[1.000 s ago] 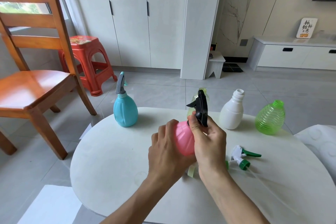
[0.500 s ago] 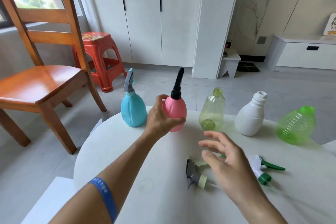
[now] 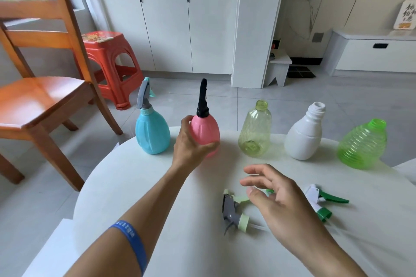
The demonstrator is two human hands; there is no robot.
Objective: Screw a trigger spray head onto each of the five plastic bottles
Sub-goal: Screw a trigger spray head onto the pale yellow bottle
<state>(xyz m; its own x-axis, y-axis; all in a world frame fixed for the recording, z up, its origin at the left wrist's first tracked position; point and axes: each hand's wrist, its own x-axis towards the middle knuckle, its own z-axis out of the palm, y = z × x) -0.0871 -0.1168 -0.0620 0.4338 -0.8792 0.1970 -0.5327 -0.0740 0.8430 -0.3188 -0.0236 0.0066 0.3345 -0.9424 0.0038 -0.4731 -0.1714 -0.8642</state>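
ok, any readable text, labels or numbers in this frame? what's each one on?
Nothing can be read for certain.
Blue wristband on the left forearm: white characters, too small and blurred to read.
White plaque on the low cabinet at far right: dark brush-style characters, too blurred to quote.
Red stool: printed picture on the seat, no legible words.
Bottles and spray heads: no labels visible.

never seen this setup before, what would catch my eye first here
A row of five colourful bottles along the far edge of the white table: the left hand holds the pink bottle. Nearer, the right hand hovers open over a grey spray head lying on the table.
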